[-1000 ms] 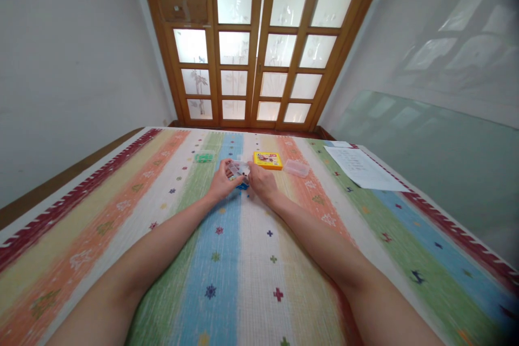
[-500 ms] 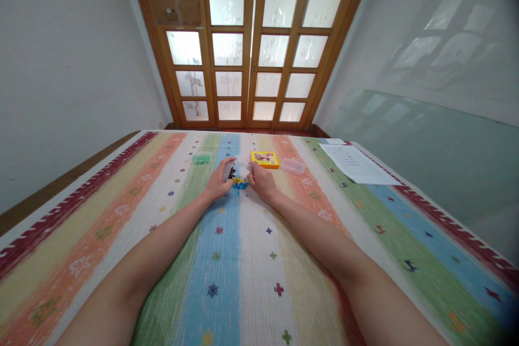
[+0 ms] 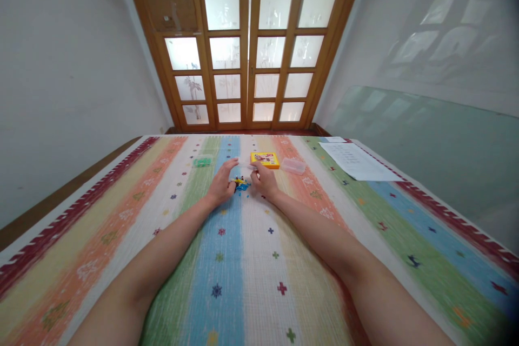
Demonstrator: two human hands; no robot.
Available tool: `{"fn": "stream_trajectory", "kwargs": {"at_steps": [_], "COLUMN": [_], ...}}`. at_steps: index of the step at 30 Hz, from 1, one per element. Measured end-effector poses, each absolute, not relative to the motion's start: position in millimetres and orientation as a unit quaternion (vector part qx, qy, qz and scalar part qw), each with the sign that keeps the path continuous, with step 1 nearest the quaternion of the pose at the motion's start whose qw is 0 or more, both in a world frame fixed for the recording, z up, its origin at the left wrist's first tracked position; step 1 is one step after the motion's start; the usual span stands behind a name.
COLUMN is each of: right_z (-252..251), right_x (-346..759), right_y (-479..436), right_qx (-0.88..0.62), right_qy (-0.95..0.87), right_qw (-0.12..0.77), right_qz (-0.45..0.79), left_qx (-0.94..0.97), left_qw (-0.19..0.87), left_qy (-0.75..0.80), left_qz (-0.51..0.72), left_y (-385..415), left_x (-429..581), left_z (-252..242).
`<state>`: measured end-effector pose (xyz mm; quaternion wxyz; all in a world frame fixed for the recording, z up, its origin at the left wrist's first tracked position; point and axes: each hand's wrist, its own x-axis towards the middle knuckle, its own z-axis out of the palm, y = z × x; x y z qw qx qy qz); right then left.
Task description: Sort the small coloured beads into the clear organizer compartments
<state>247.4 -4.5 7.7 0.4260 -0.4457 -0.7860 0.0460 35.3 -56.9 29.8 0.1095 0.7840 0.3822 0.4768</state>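
Note:
Both my hands are around a clear plastic box [image 3: 245, 165] over the middle of the table; its outline is faint. My left hand [image 3: 222, 184] curves round its left side, thumb low and fingers reaching to the far edge. On the other side, my right hand [image 3: 264, 180] has bent fingers closed on its right edge. Between the hands, just below the box, is a small heap of blue, yellow and dark brown pieces [image 3: 242, 184], too small to make out singly. Some blue bits lie loose near it on the cloth.
A yellow printed box [image 3: 265, 160] lies beyond my right hand, with a clear plastic lid or tray [image 3: 293, 165] beside it. Left of my hands is a clear container with green pieces [image 3: 202, 161]. Printed paper sheets [image 3: 357, 162] lie at right on the striped tablecloth [image 3: 219, 281].
The dark brown pieces seen inside the clear box by my left hand are now lower, among the blue and yellow heap. Both hands have shifted slightly, and the view has tilted a little.

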Motion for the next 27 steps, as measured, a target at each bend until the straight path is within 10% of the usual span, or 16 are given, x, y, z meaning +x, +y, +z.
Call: {"fn": "stream_trajectory", "kwargs": {"at_steps": [27], "right_z": [19.5], "right_x": [247.6], "right_y": [-17.7], "right_qx": [-0.314], "right_qy": [-0.867], "right_qw": [0.387], "right_qz": [0.001], "left_qx": [0.54], "left_qw": [0.423], "left_qy": [0.418], "left_qz": [0.596], "left_y": [-37.2], "left_x": [44.8], "left_z": [14.3]}}
